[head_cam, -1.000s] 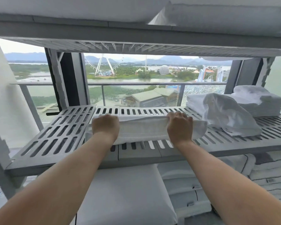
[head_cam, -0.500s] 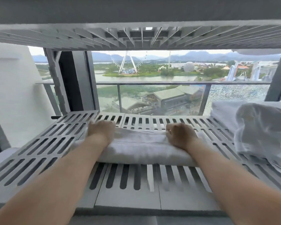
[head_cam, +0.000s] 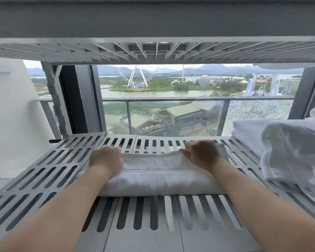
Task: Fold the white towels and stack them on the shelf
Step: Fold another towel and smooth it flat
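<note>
Head view: 2 bare forearms reach forward onto the grey slatted shelf [head_cam: 44, 170], beneath an upper shelf [head_cam: 153, 50] of the same slats.
Long axis: the folded towel [head_cam: 158, 171] runs left to right, parallel to the shelf's front edge, with 1 long rounded fold facing the person.
Position: it lies flat on the slats in the middle of the shelf, set back from the front edge.
Look: white terry, thick with several layers, and a stitched band runs along its length.
Left grip: the left hand [head_cam: 105, 159] sits knuckles-up on the towel's left end, fingers curled down over the far edge and holding it; the fingertips are hidden.
Right grip: the right hand [head_cam: 202, 153] is at the far right corner, fingers bent over the top layer and thumb pointing left along the edge, closed on the cloth.
Right side: a crumpled towel [head_cam: 291, 151] slumps against a stack of folded towels [head_cam: 247, 131], near the folded towel and apart from it.
Behind: a glass railing [head_cam: 171, 99], water and a Ferris wheel [head_cam: 135, 77].
</note>
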